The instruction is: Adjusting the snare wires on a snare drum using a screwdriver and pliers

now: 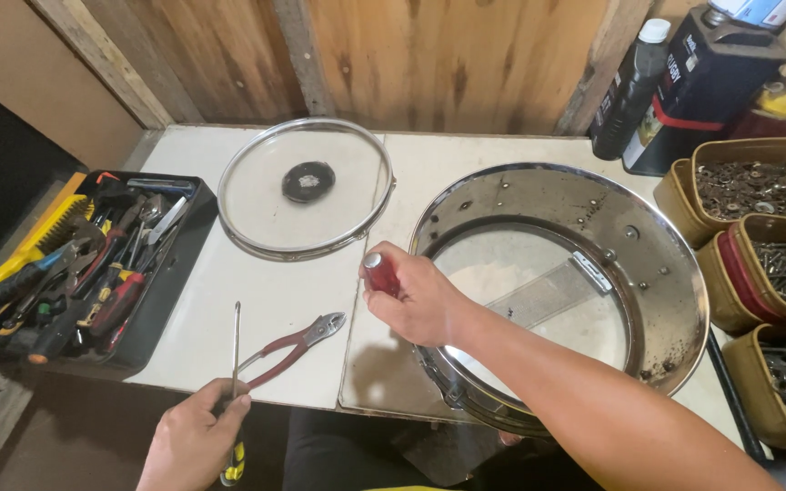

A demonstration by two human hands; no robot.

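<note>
Right hand (416, 300) is wrapped tight around a red-handled screwdriver (380, 273), fist closed on the handle, clear butt end poking up, shaft hidden under the hand. It sits right at the near-left rim of the chrome snare drum shell (657, 273), which lies tilted on the white tabletop (275, 300) and hangs a bit over the front edge. Left hand (195, 438) is down at the table's front edge, fingers closed around a long thin screwdriver (235, 364) with a yellow and black handle, shaft pointing away across the table.

Red-handled pliers (295, 345) lie just beside that shaft, jaws a little apart. Further back there's a loose metal drum hoop (307, 189) with a clear head and a dark round patch in the middle. Black tool tray (93, 264) on the left, tubs of screws and washers (757, 195) on the right, dark bottles (684, 82) behind them.

My guess on handling: the shell looks stiff and fairly heavy, and polished chrome is slippery, so I'd grab it by the rim with both hands rather than the smooth wall. The bottom head looks thin, so keep tools off it. Screwdriver handles are light and grippy enough.
</note>
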